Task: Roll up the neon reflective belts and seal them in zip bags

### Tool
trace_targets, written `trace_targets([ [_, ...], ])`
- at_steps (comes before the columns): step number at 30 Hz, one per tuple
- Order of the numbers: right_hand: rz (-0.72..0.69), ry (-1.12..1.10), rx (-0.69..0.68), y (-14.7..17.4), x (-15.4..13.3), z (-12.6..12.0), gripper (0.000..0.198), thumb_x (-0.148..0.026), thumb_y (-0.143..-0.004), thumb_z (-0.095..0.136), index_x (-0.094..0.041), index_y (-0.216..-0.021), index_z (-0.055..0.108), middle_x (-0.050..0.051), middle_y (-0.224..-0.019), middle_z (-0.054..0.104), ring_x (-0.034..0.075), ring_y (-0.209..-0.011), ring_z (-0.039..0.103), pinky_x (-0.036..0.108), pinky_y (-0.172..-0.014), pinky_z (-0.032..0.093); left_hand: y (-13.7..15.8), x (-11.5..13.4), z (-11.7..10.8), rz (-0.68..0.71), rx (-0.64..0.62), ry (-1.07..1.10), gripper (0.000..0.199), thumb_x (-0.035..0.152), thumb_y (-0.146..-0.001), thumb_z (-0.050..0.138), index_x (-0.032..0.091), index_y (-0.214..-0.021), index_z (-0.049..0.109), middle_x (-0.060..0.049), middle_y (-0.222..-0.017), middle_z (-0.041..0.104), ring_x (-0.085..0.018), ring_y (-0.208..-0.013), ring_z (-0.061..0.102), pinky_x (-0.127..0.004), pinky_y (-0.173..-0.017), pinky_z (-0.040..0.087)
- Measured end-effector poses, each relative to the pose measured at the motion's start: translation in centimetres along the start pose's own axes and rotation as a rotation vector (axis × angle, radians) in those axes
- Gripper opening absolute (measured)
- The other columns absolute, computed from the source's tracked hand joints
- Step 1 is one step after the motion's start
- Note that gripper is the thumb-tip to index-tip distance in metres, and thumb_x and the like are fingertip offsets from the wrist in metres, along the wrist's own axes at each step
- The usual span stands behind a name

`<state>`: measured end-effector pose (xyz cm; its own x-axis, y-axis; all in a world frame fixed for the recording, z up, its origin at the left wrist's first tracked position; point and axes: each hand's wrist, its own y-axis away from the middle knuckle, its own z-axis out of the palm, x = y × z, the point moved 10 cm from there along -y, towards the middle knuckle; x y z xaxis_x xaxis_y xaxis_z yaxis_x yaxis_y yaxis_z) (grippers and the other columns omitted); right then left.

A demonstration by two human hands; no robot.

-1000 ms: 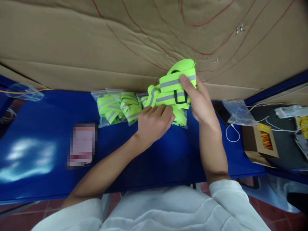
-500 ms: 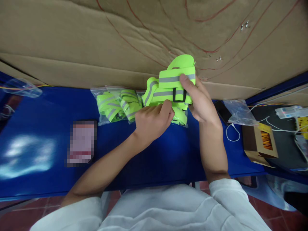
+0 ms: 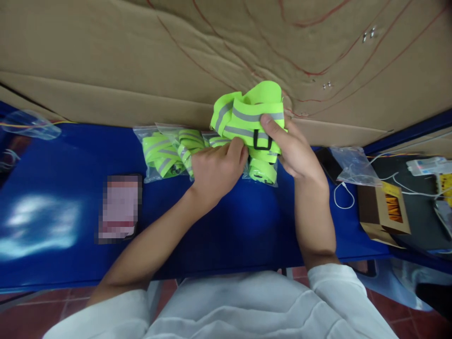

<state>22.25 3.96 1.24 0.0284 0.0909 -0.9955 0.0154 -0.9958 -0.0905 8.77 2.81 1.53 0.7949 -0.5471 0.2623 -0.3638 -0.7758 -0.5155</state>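
A neon-yellow reflective strap (image 3: 259,110) with a grey stripe is bunched in loops above the table. My right hand (image 3: 294,146) grips its right side, thumb pressed on the front near a black buckle (image 3: 262,140). My left hand (image 3: 221,169) is closed at the strap's lower left edge, thumb on top; the strap's part inside the fingers is hidden. Behind and below lie clear bags of similar straps (image 3: 160,153) on the blue table (image 3: 226,235). One rolled strap (image 3: 263,170) in a bag shows under the held one.
A phone with a blurred screen (image 3: 120,207) lies at left. On the right are an open cardboard box (image 3: 383,212), an empty clear bag (image 3: 356,165), a dark object (image 3: 329,164) and a white cable (image 3: 344,195). A cardboard panel (image 3: 106,61) stands along the back.
My left hand has shifted slightly left and up. The strap's left loop has folded over higher, and more of the rolled strap beneath shows. My right hand keeps its grip.
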Motion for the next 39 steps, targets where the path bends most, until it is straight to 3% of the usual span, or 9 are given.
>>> trace_targets([
  [5, -0.039, 0.200, 0.078, -0.4, 0.4, -2.0, 0.043, -0.062, -0.092, 0.069, -0.029, -0.119, 0.070, 0.003, -0.128, 0.074, 0.027, -0.126, 0.067, 0.042, -0.110, 0.055, 0.8, 2.5, -1.3, 0.166, -0.116, 0.033, 0.029, 0.047, -0.099, 0.064, 0.022, -0.085, 0.066, -0.003, -0.069, 0.067, -0.023, -0.064, 0.066, -0.033, -0.058, 0.037],
  [7, -0.069, 0.318, 0.084, -0.4, 0.0, -2.3, 0.043, -0.062, -0.091, 0.071, -0.027, -0.117, 0.070, 0.005, -0.123, 0.074, 0.029, -0.122, 0.067, 0.046, -0.109, 0.054, 0.7, 3.1, -2.6, 0.205, -0.057, 0.095, 0.029, 0.050, -0.093, 0.073, 0.023, -0.102, 0.068, -0.007, -0.092, 0.072, -0.028, -0.085, 0.071, -0.037, -0.070, 0.049],
  [9, -0.094, 0.433, 0.052, -0.2, -0.6, -2.0, 0.043, -0.059, -0.093, 0.069, -0.025, -0.119, 0.069, 0.006, -0.121, 0.074, 0.030, -0.119, 0.067, 0.048, -0.107, 0.054, 0.2, 2.9, -3.7, 0.218, 0.020, 0.179, 0.058, 0.051, -0.086, 0.082, 0.021, -0.131, 0.060, -0.016, -0.122, 0.068, -0.035, -0.114, 0.067, -0.045, -0.094, 0.055],
  [12, -0.143, 0.551, -0.098, 0.5, -1.5, -0.4, 0.041, -0.049, -0.096, 0.068, -0.023, -0.127, 0.066, 0.007, -0.121, 0.075, 0.028, -0.111, 0.069, 0.046, -0.102, 0.056, -0.9, 1.9, -3.8, 0.283, -0.006, 0.437, 0.102, 0.059, -0.079, 0.085, 0.022, -0.160, 0.033, -0.020, -0.159, 0.044, -0.037, -0.151, 0.042, -0.050, -0.127, 0.037],
  [14, -0.163, 0.613, -0.214, 1.2, -1.9, 0.6, 0.040, -0.045, -0.095, 0.070, -0.022, -0.127, 0.066, 0.006, -0.117, 0.075, 0.026, -0.104, 0.070, 0.042, -0.096, 0.057, -1.6, 0.9, -3.7, 0.338, -0.091, 0.687, 0.094, 0.059, -0.090, 0.075, 0.027, -0.163, 0.026, -0.014, -0.169, 0.035, -0.032, -0.158, 0.035, -0.048, -0.133, 0.028],
  [19, -0.152, 0.648, -0.302, 1.8, -1.9, 1.0, 0.041, -0.044, -0.094, 0.070, -0.019, -0.127, 0.067, 0.005, -0.111, 0.077, 0.023, -0.095, 0.071, 0.035, -0.085, 0.056, -2.5, -2.7, -2.2, 0.113, -0.347, 0.831, 0.033, 0.048, -0.099, 0.066, 0.021, -0.117, 0.072, -0.004, -0.114, 0.078, -0.022, -0.106, 0.071, -0.034, -0.098, 0.056],
  [24, -0.116, 0.557, -0.316, 1.5, -1.3, 1.1, 0.048, -0.046, -0.089, 0.076, -0.018, -0.128, 0.068, 0.005, -0.115, 0.076, 0.023, -0.101, 0.070, 0.034, -0.090, 0.056, -2.6, -3.2, -1.6, 0.049, -0.321, 0.829, 0.024, 0.044, -0.092, 0.075, 0.020, -0.093, 0.071, 0.001, -0.087, 0.073, -0.014, -0.080, 0.065, -0.026, -0.073, 0.051],
  [30, 0.026, 0.382, -0.317, 1.3, -0.4, 1.0, 0.047, -0.054, -0.086, 0.079, -0.020, -0.119, 0.072, 0.003, -0.108, 0.077, 0.022, -0.095, 0.071, 0.030, -0.081, 0.058, -3.0, -3.3, -2.4, 0.084, -0.146, 0.722, 0.014, 0.035, -0.095, 0.070, 0.021, -0.092, 0.066, 0.002, -0.084, 0.070, -0.012, -0.075, 0.060, -0.027, -0.071, 0.049],
  [39, 0.061, 0.383, -0.276, 1.6, -0.8, 0.4, 0.042, -0.052, -0.088, 0.078, -0.022, -0.117, 0.073, 0.002, -0.111, 0.078, 0.021, -0.099, 0.071, 0.028, -0.084, 0.056, -2.5, -2.7, -2.3, 0.097, -0.216, 0.793, 0.016, 0.032, -0.091, 0.075, 0.021, -0.087, 0.065, 0.003, -0.081, 0.069, -0.012, -0.073, 0.062, -0.026, -0.068, 0.051],
])
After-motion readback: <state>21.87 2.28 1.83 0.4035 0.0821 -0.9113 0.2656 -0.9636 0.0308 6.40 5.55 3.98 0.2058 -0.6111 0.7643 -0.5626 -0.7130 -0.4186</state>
